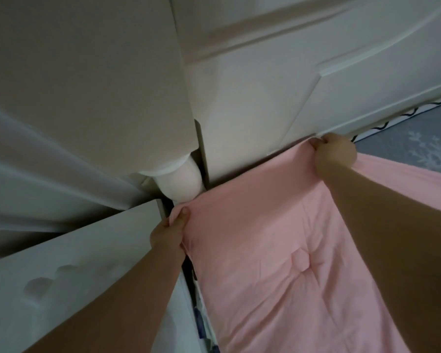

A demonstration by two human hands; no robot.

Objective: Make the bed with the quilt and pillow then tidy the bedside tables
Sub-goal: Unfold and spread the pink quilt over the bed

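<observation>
a: step status?

b: quilt stage. the pink quilt [278,263] is being spread toward the white headboard [265,103]. pillow and bedside tables not yet dealt with, judged from this view; neither is seen.

a: hands?

b: left hand [168,233] is clenched on the quilt's near corner, thumb on top, fabric pinched at the edge of the bed next to the white side panel [87,263]. right hand [334,154] is clenched on the top edge further along, knuckles up against the foot of the headboard. both are grasping the quilt, nothing else.

a: where does the quilt sit?

b: laid flat between the two arms, tufted stitching visible, top edge pulled up against the headboard. to the right, the grey patterned sheet [423,146] is left uncovered. a rounded post [181,184] stands in the corner just above the left hand.

a: next move?

b: as a judgement: the top edge needs to be drawn taut and square along the headboard, then the quilt carried across the exposed sheet. even tension on both corners is called for, or the edge will skew. the left corner sits close to the gap beside the panel, so it could slip down there if released carelessly.
</observation>
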